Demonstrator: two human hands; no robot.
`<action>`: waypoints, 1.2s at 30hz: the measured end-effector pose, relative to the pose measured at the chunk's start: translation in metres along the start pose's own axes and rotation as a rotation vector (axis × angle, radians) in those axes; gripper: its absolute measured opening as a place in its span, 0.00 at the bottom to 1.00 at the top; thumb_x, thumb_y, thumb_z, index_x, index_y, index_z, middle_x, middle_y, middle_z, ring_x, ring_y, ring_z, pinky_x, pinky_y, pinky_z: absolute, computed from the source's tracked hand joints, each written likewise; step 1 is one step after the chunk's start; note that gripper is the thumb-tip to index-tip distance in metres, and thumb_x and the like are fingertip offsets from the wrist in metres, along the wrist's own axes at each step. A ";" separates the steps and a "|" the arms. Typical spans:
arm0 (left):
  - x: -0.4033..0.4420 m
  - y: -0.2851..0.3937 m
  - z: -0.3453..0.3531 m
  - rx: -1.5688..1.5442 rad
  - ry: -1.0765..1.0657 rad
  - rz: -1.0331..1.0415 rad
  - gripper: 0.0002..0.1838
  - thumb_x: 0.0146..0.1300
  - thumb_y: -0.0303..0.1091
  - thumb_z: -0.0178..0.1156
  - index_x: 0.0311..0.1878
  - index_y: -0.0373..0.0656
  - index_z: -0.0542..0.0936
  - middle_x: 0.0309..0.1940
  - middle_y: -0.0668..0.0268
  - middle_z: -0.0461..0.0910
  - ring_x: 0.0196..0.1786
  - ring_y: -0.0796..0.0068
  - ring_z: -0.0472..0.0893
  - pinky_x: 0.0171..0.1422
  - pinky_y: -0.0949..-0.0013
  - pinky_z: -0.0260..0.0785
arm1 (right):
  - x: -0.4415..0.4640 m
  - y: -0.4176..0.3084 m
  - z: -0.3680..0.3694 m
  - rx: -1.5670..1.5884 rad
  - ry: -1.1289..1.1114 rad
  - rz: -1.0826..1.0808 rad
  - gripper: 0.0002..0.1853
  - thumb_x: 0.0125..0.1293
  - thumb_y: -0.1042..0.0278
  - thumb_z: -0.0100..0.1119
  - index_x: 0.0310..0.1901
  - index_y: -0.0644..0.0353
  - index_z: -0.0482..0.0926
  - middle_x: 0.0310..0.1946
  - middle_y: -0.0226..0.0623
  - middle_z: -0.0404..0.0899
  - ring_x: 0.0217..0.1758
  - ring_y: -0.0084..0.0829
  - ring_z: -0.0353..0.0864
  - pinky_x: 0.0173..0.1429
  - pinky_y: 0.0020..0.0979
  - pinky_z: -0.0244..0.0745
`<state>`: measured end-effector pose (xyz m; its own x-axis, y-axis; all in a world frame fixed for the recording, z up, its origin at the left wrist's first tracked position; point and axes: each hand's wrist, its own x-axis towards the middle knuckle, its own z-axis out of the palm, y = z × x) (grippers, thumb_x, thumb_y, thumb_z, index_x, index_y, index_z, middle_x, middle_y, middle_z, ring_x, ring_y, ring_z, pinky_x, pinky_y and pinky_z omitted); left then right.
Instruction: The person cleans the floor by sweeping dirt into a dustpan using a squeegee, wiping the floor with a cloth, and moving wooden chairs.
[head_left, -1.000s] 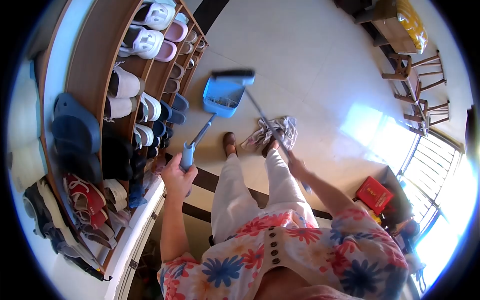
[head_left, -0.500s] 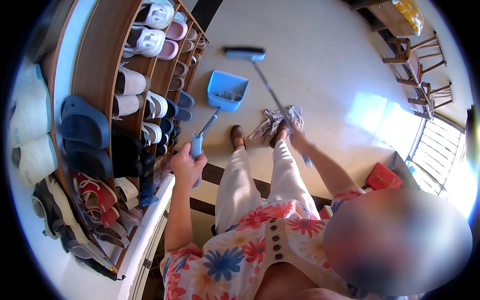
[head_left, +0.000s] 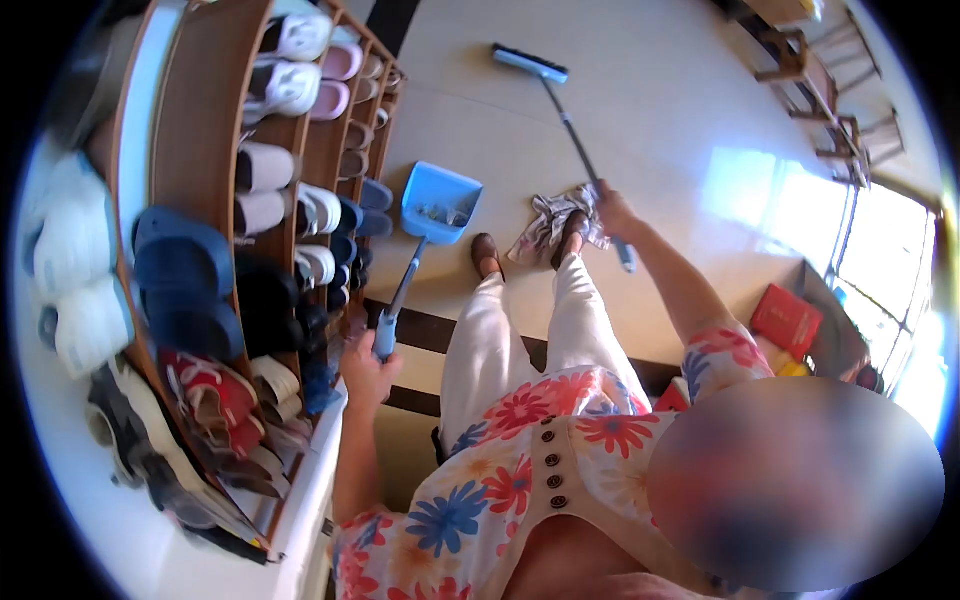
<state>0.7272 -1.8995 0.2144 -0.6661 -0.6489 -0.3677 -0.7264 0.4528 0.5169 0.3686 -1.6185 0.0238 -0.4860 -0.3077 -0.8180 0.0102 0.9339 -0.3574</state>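
My left hand (head_left: 368, 370) is closed around the blue grip of a long-handled dustpan (head_left: 428, 230). Its light-blue pan rests on the floor by the shoe rack, with grey debris inside. Farther right, my right hand (head_left: 615, 212) grips the dark pole of a broom (head_left: 530, 64). The broom head, blue with dark bristles, is at the far side of the floor, beyond the dustpan. A crumpled patterned cloth (head_left: 545, 222) lies on the floor by my right foot.
A wooden shoe rack (head_left: 190, 120) full of shoes and slippers runs along the left. Wooden chairs (head_left: 800, 75) stand at the far right. A red box (head_left: 787, 318) is near the barred window (head_left: 880, 265). Sunlight falls on the tiled floor (head_left: 660, 110).
The broom head has swung away and to the right, and my right hand has moved up and right with it. The dustpan has shifted slightly nearer and left.
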 end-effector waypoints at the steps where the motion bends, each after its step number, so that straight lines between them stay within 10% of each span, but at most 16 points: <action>1: -0.002 -0.004 0.003 -0.045 -0.024 -0.017 0.11 0.36 0.33 0.60 0.28 0.44 0.73 0.17 0.59 0.73 0.22 0.55 0.72 0.28 0.61 0.65 | 0.014 0.023 0.022 -0.228 -0.032 -0.017 0.30 0.53 0.70 0.51 0.59 0.62 0.54 0.32 0.45 0.72 0.27 0.37 0.75 0.21 0.35 0.72; 5: 0.004 0.002 0.002 -0.135 -0.058 0.003 0.13 0.36 0.32 0.61 0.29 0.40 0.75 0.19 0.58 0.76 0.24 0.59 0.77 0.31 0.63 0.68 | -0.136 0.024 0.053 -0.190 -0.237 0.265 0.28 0.61 0.63 0.38 0.64 0.43 0.46 0.35 0.50 0.75 0.24 0.42 0.78 0.29 0.36 0.76; 13: 0.043 0.075 -0.004 -0.168 -0.252 0.115 0.12 0.37 0.27 0.59 0.30 0.36 0.74 0.25 0.61 0.80 0.27 0.70 0.80 0.34 0.69 0.71 | -0.248 0.036 -0.002 0.480 -0.335 0.247 0.27 0.59 0.64 0.44 0.62 0.46 0.56 0.19 0.34 0.68 0.15 0.23 0.71 0.18 0.26 0.71; 26: 0.144 0.316 0.096 0.269 -0.426 0.483 0.08 0.35 0.31 0.57 0.23 0.41 0.74 0.17 0.58 0.75 0.21 0.60 0.76 0.28 0.65 0.67 | -0.210 0.217 -0.161 1.228 0.252 0.405 0.30 0.56 0.68 0.50 0.61 0.53 0.55 0.16 0.30 0.65 0.11 0.20 0.63 0.11 0.24 0.62; 32: 0.183 0.430 0.175 0.238 -0.436 0.478 0.08 0.36 0.30 0.57 0.24 0.41 0.75 0.15 0.62 0.74 0.19 0.73 0.74 0.26 0.70 0.65 | -0.157 0.382 -0.269 1.317 0.454 0.422 0.32 0.54 0.74 0.50 0.61 0.56 0.51 0.14 0.31 0.63 0.11 0.22 0.64 0.11 0.26 0.61; 36: 0.195 0.499 0.225 0.389 -0.457 0.548 0.08 0.34 0.31 0.56 0.23 0.41 0.72 0.15 0.61 0.72 0.18 0.64 0.72 0.26 0.66 0.64 | -0.128 0.483 -0.334 1.292 0.585 0.503 0.08 0.53 0.77 0.47 0.36 0.61 0.63 0.11 0.33 0.63 0.10 0.26 0.63 0.11 0.29 0.61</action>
<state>0.1966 -1.6624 0.2268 -0.8865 0.0027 -0.4628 -0.2274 0.8684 0.4406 0.1442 -1.0676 0.1065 -0.4647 0.3920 -0.7940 0.8676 0.0221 -0.4969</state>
